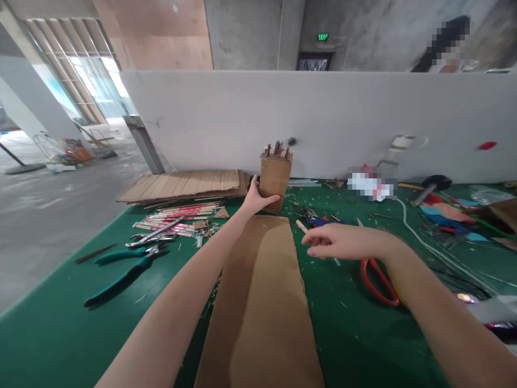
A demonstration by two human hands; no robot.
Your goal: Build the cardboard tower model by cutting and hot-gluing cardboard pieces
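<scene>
Cardboard box (276,180), upright, clasped by left hand (256,200)

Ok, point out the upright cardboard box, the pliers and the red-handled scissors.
Cardboard box (275,180), head view: its front face.
Pliers (137,269), head view: the nearer teal handle.
Red-handled scissors (368,284), head view: lower left of the handle loop.

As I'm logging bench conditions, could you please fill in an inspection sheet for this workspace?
Surface: green tabletop, littered with scraps.
Job's things: cardboard box upright; cardboard sheet lying flat in front.
Clutter: pliers and pale sticks at left, red-handled scissors at right.
Hands: left hand holding the box; right hand beside the sheet, grip unclear.
Cables: white cable at right.
Surroundings: white partition behind; lit exit sign beyond.
</scene>
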